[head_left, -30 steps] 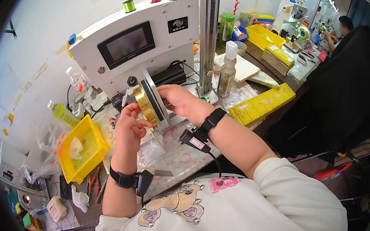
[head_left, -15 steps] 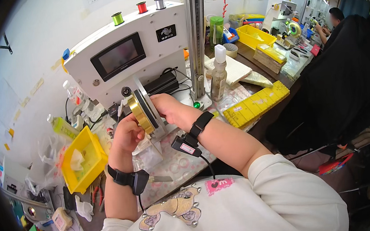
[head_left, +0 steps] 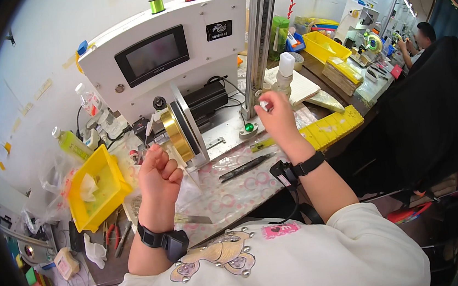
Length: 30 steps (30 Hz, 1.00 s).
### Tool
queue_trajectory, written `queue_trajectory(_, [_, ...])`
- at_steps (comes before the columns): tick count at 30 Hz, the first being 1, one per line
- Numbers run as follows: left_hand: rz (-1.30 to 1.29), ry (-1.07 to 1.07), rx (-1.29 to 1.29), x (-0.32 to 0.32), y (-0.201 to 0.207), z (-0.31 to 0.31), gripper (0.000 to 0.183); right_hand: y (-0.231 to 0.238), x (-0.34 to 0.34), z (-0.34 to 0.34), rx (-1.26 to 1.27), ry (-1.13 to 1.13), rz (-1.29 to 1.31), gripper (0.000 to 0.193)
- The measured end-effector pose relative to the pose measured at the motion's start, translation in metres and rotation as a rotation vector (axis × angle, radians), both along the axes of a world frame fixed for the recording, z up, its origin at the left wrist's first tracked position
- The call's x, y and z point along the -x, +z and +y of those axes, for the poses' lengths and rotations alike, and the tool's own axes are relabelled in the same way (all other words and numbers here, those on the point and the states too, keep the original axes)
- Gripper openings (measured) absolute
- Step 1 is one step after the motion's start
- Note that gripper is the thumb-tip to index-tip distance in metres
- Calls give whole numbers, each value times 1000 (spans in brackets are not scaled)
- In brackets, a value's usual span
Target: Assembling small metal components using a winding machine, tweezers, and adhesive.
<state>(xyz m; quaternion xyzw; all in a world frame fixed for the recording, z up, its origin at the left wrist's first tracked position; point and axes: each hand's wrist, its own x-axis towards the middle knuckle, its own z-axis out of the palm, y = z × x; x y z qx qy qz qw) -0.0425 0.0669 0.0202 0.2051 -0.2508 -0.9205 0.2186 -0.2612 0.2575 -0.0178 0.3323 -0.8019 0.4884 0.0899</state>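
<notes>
My left hand is closed, its fingers curled in a pinch just in front of the gold ring on the machine's round grey plate. What it holds, if anything, I cannot make out. My right hand is raised beside the upright metal post, fingers curled and thumb close to the forefinger. A small pale bit shows between those fingertips, too small to name. The white winding machine with a dark screen stands in front of me. Its black motor sits behind the plate.
Dark tweezers and a yellow ruled block lie on the patterned table cover to the right. A yellow bin stands left, near pliers. Behind my right hand is a white-capped bottle. A person sits far right.
My right hand has left the round plate and moved right to beside the post. The left hand has come slightly down toward me, off the gold ring. Tweezers now show on the table.
</notes>
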Motion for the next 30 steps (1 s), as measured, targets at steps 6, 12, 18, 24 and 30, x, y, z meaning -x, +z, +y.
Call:
queue_trajectory(6, [-136, 316, 842, -3, -25, -6, 17, -4, 9, -11, 250, -190, 191, 38])
queue_trajectory(12, [-237, 526, 1293, -2, -24, -22, 22, -14, 16, -17, 258, -201, 378, 37])
queue_trajectory(18, [-258, 504, 1329, -4, -17, -26, 22, -22, 23, -23, 333, -201, 432, 38])
queue_trajectory(24, [-270, 513, 1396, -11, -17, -33, 22, -29, 32, -33, 412, -175, 421, 38])
queue_trajectory(30, [-248, 369, 1164, -21, -12, -36, 26, -24, 23, -18, 241, -176, 366, 45])
